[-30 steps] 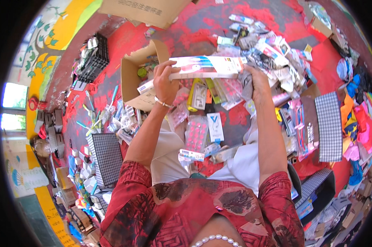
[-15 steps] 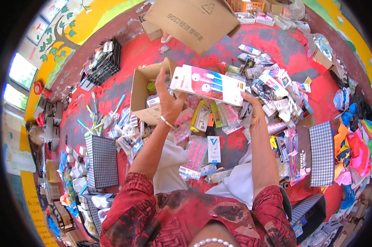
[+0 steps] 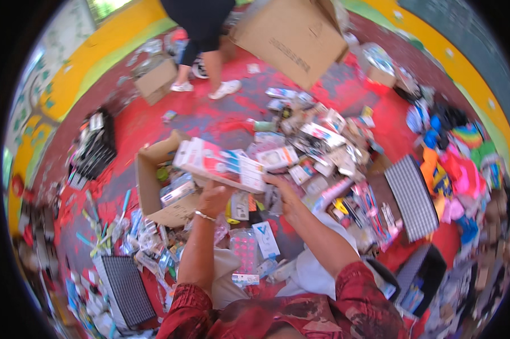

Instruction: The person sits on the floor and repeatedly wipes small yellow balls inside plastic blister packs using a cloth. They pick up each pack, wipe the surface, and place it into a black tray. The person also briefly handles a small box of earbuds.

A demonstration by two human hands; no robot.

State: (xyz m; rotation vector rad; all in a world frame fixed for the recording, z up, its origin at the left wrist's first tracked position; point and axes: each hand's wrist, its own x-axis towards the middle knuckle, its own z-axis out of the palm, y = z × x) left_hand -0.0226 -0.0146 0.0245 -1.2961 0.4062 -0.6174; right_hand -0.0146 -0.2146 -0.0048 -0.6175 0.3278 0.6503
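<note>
Both of my hands hold a long white earphone box (image 3: 224, 165) with pink and blue print, raised and tilted in front of me. My left hand (image 3: 214, 198) grips it from below near its middle, the fingers partly hidden by the box. At its right end, my right hand (image 3: 282, 193) closes on the edge. Just left of the earphone box stands an open cardboard box (image 3: 147, 183) with small packaged goods inside. Below my hands lie a pink blister pack (image 3: 244, 251) and a white box with a blue mark (image 3: 265, 239).
A heap of small packages (image 3: 328, 141) spreads across the floor ahead. Houndstooth-patterned bins (image 3: 127, 291) stand at both sides. Colourful cloth items (image 3: 458, 175) lie at the right. A large cardboard box (image 3: 291, 42) is at the back, near a standing person's legs (image 3: 212, 70).
The view has shifted. My left hand, spread beside the earphone box before, now grips it from below. My right hand keeps its hold. A person's legs have come into view at the back.
</note>
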